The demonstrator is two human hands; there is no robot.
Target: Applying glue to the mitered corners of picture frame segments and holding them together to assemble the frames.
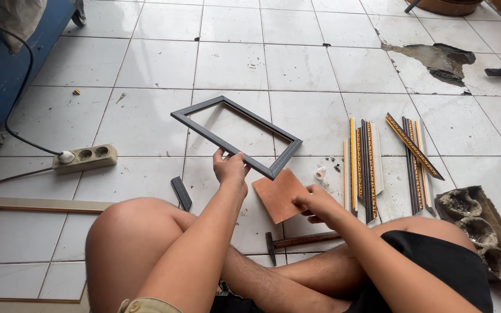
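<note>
1. The left hand (231, 168) is closed in a pinch on the near long rail of a dark grey picture frame (236, 135), thumb on the upper face and fingers under it, so that the frame is lifted off the floor and tilted away from the person.
2. The right hand (318, 204) rests just right of the frame's near corner, fingers curled onto the edge of a square brown board (278, 195); whether it grips or only touches the board cannot be told.
3. The frame looks light and stiff, an empty rectangle of thin moulding. Its mitred corners are probably the weak points, so a hold at mid-rail, as here, seems safer than one at a corner.
4. Below the frame lies a hammer (300, 240); to its left, a short dark offcut (181, 193) and a power strip (84, 158).
5. Right of the frame lie gold-trimmed moulding strips (366, 168) on the tiled floor (297, 69).
</note>
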